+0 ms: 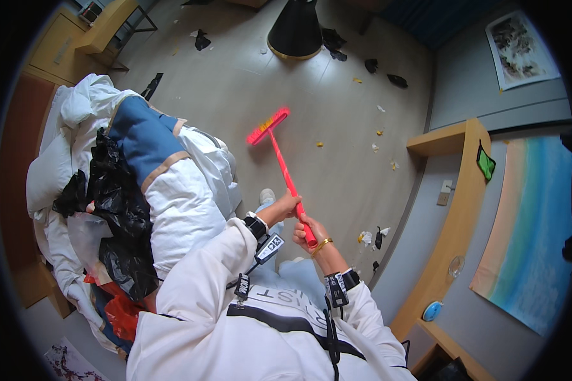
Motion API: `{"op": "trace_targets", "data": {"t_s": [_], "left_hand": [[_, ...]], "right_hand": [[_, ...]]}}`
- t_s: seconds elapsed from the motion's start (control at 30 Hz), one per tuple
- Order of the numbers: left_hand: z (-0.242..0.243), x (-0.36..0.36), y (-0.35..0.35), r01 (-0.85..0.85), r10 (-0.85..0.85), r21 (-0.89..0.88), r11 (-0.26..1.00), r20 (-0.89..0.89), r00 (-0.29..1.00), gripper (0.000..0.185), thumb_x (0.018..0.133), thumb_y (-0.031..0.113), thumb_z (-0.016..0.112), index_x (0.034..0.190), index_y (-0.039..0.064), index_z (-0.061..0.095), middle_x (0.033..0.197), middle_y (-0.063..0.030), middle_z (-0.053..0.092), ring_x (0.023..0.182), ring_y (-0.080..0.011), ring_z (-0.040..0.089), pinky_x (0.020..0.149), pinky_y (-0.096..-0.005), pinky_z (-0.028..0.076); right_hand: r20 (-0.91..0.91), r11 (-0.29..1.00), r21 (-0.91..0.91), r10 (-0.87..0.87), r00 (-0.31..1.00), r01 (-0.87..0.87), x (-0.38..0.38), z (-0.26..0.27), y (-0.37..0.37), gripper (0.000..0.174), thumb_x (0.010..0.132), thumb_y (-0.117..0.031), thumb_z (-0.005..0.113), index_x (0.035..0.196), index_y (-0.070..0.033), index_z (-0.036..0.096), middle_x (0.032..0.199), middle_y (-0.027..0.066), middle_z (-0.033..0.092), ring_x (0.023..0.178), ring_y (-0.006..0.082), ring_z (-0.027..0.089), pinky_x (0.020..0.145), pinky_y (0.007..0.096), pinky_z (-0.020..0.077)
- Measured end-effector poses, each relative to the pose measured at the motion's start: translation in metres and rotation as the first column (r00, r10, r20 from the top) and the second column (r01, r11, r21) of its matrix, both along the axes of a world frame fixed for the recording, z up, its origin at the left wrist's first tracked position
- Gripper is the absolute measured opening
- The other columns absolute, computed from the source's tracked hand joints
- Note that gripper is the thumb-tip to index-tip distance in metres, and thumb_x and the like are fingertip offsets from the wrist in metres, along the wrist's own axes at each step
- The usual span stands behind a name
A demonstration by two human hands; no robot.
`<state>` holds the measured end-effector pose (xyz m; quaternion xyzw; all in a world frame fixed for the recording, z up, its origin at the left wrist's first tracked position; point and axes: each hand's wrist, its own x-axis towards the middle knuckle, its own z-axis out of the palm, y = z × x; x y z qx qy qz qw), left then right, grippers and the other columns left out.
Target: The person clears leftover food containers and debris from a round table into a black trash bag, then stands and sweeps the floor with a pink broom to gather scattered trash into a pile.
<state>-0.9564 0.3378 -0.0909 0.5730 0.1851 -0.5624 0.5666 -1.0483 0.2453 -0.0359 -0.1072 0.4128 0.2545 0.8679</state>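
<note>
A broom with a pink and yellow bristle head [269, 125] and a pinkish-red handle [286, 174] reaches away from me over the grey floor. My left hand [287, 205] grips the handle partway along. Nearer my body, my right hand [311, 232] is closed round its end section, with the tip showing below the fingers. The head looks slightly blurred; whether the bristles touch the floor I cannot tell. To the right of the head lies a small yellow scrap [320, 144]. Black plastic scraps [333, 40] and pale bits of litter [375, 148] are scattered around.
A bed with white bedding [183, 214] stands at left, bearing black plastic bags [119, 190] and a red bag [121, 316]. A black cone-shaped object [295, 31] stands ahead on the floor. Along the right wall runs a wooden desk [450, 247].
</note>
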Motion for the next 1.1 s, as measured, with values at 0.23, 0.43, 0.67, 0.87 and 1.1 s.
{"op": "trace_targets", "data": {"t_s": [0.23, 0.43, 0.67, 0.87, 1.1], "left_hand": [[-0.021, 0.031, -0.027, 0.070, -0.139, -0.271, 0.960, -0.242, 0.960, 0.020, 0.081, 0.012, 0.043, 0.098, 0.010, 0.033, 0.083, -0.0056, 0.043, 0.073, -0.0156, 0.047, 0.064, -0.0307, 0.042], [-0.012, 0.110, -0.040, 0.004, -0.125, -0.397, 0.918, -0.281, 0.952, 0.019, 0.083, 0.015, 0.044, 0.099, 0.014, 0.032, 0.086, -0.0022, 0.045, 0.076, -0.0145, 0.048, 0.067, -0.0303, 0.043], [0.009, 0.283, 0.012, -0.110, 0.086, -0.288, 0.951, -0.095, 0.992, 0.023, 0.082, 0.026, 0.049, 0.101, 0.018, 0.039, 0.087, 0.0012, 0.050, 0.071, -0.0099, 0.048, 0.064, -0.0255, 0.041], [0.041, 0.402, 0.062, -0.413, 0.407, -0.329, 0.849, -0.091, 0.909, 0.022, 0.081, 0.034, 0.051, 0.081, 0.013, 0.046, 0.073, 0.0009, 0.053, 0.059, -0.0075, 0.044, 0.051, -0.0217, 0.031], [0.033, 0.468, 0.116, -0.651, 0.651, -0.305, 0.695, -0.116, 0.750, 0.018, 0.085, 0.029, 0.045, 0.080, 0.012, 0.048, 0.072, 0.0001, 0.053, 0.065, -0.0096, 0.048, 0.057, -0.0232, 0.037]], "right_hand": [[-0.314, 0.958, -0.262, 0.032, 0.949, -0.119, 0.049, 0.038, -0.011, 0.010, 0.084, -0.021, 0.044, 0.081, -0.015, 0.037, 0.053, -0.0006, 0.039, 0.041, 0.0109, 0.039, 0.036, 0.0239, 0.0310], [-0.224, 0.928, -0.326, 0.108, 0.969, -0.179, 0.128, 0.063, -0.021, 0.009, 0.083, -0.019, 0.045, 0.086, -0.015, 0.038, 0.054, -0.0004, 0.040, 0.041, 0.0104, 0.040, 0.037, 0.0209, 0.0351], [0.009, 0.923, -0.163, 0.354, 0.935, -0.348, 0.305, 0.062, -0.021, 0.010, 0.082, -0.018, 0.047, 0.088, -0.013, 0.040, 0.058, -0.0013, 0.041, 0.046, 0.0082, 0.038, 0.043, 0.0191, 0.0321], [0.089, 0.788, -0.128, 0.614, 0.784, -0.602, 0.458, 0.077, 0.000, 0.011, 0.082, -0.019, 0.047, 0.085, -0.014, 0.038, 0.059, -0.0009, 0.040, 0.045, 0.0076, 0.037, 0.042, 0.0189, 0.0302], [0.075, 0.541, -0.190, 0.840, 0.538, -0.819, 0.569, 0.069, 0.055, 0.012, 0.082, -0.020, 0.048, 0.088, -0.014, 0.039, 0.058, -0.0011, 0.039, 0.046, 0.0072, 0.037, 0.041, 0.0191, 0.0302]]}}
